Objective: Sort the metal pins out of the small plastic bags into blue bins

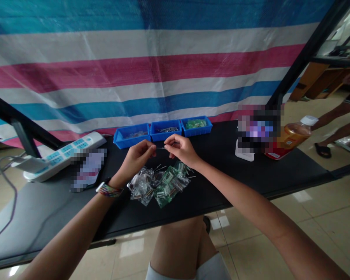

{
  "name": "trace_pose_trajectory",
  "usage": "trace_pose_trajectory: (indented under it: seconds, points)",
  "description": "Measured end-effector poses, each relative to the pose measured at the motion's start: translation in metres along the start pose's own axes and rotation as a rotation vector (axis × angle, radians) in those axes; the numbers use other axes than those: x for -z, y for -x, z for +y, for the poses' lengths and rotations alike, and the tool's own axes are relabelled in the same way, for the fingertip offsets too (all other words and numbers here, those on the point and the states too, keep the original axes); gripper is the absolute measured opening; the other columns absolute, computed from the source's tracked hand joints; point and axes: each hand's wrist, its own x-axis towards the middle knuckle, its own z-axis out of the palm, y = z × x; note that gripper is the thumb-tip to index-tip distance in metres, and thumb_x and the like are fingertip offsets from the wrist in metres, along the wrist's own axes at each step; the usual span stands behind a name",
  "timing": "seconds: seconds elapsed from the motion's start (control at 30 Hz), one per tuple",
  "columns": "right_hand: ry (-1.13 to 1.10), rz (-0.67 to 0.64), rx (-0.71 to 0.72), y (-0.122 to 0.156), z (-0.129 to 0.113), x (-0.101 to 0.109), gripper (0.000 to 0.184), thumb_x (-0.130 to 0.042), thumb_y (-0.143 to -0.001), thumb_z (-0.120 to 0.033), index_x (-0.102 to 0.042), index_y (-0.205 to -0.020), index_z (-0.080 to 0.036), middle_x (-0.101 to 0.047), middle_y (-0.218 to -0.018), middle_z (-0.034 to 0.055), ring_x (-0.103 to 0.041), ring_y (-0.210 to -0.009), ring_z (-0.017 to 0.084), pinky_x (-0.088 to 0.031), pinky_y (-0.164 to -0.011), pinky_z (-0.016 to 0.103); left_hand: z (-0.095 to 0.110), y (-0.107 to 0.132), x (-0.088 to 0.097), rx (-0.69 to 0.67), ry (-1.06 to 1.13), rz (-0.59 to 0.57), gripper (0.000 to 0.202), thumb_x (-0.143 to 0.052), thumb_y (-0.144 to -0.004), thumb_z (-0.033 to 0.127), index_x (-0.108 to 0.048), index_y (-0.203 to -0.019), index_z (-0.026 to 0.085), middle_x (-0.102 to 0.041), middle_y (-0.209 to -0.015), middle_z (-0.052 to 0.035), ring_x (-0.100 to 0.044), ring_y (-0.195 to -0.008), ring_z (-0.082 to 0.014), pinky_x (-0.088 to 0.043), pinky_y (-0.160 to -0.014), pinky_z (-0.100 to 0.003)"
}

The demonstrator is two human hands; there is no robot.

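My left hand (pixel 140 152) and my right hand (pixel 181 148) are raised over the black table, just in front of the blue bins. A thin metal pin (pixel 160 147) spans the small gap between them, one end pinched in the fingertips of each hand. Below lies a pile of small clear plastic bags (pixel 142 188) and green-tinted bags (pixel 167 187) with small parts inside. Several loose metal pins (pixel 160 168) stick out around the pile. In the middle blue bin (pixel 166 135) are more metal pins.
The left blue bin (pixel 131 142) holds clear packets, the right blue bin (pixel 196 132) green ones. A power strip (pixel 67 153) with a cable and a phone (pixel 89 170) lie left. A drink bottle (pixel 294 136) and a white object (pixel 244 151) stand right. Striped sheeting (pixel 151 70) hangs behind.
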Motion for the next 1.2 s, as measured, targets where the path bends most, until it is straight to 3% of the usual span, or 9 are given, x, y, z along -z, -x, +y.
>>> trace_pose_trajectory:
  seconds: [0.3,0.57,0.93,1.2]
  points:
    - [-0.040,-0.062,0.043,0.000,0.002,-0.003,0.026,-0.083,-0.076,-0.030,-0.067,-0.093,-0.019,-0.068,-0.085,-0.0006,-0.067,-0.065,0.012,-0.055,-0.058,0.024,-0.002,-0.004,0.001,0.007,-0.008,0.036,0.052,-0.071,-0.093,0.066,-0.065,-0.075,0.018,-0.065,-0.066,-0.0028,-0.058,-0.063,-0.0154,-0.045,-0.063,-0.027]
    - [-0.059,-0.001,0.052,-0.002,0.005,-0.001,0.021,-0.077,-0.082,-0.031,-0.067,-0.098,-0.020,-0.063,-0.088,-0.0026,-0.063,-0.055,0.008,-0.052,-0.049,0.021,-0.001,0.000,0.000,-0.002,-0.023,-0.039,0.050,-0.068,-0.097,0.065,-0.066,-0.082,0.018,-0.068,-0.073,-0.0032,-0.063,-0.069,-0.0168,-0.048,-0.067,-0.027]
    - [-0.026,-0.019,0.052,-0.004,0.010,0.001,0.025,-0.076,-0.088,-0.041,-0.068,-0.097,-0.019,-0.068,-0.077,-0.0023,-0.060,-0.050,0.008,-0.051,-0.048,0.021,0.006,0.000,0.003,-0.045,0.053,-0.111,0.028,-0.075,-0.092,0.044,-0.069,-0.090,0.017,-0.069,-0.082,-0.0038,-0.064,-0.077,-0.0178,-0.050,-0.073,-0.028]
    - [-0.054,-0.007,-0.003,-0.003,0.010,0.001,0.026,-0.077,-0.085,-0.040,-0.067,-0.100,-0.020,-0.072,-0.080,-0.0009,-0.062,-0.053,0.010,-0.053,-0.050,0.022,0.001,-0.001,0.004,-0.055,-0.032,-0.089,0.035,-0.067,-0.097,0.049,-0.068,-0.082,0.017,-0.069,-0.077,-0.0039,-0.065,-0.074,-0.0179,-0.050,-0.072,-0.028]
